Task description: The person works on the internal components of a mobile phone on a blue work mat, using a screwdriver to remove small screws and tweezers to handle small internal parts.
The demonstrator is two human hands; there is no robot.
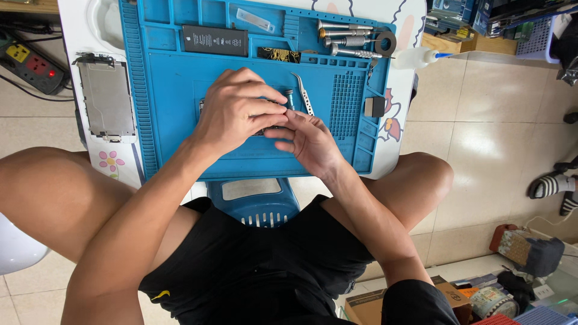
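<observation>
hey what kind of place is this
Likely a small phone repair spot. A blue repair mat holds a black battery, tweezers and screwdrivers, with a removed metal phone plate beside it.

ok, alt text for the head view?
Seen from above, a seated person's left hand and right hand meet over a small device, mostly hidden, on a blue work mat. Tweezers lie beside the hands, a black battery and screwdrivers along the mat's far edge, and a metal phone frame to its left.
</observation>
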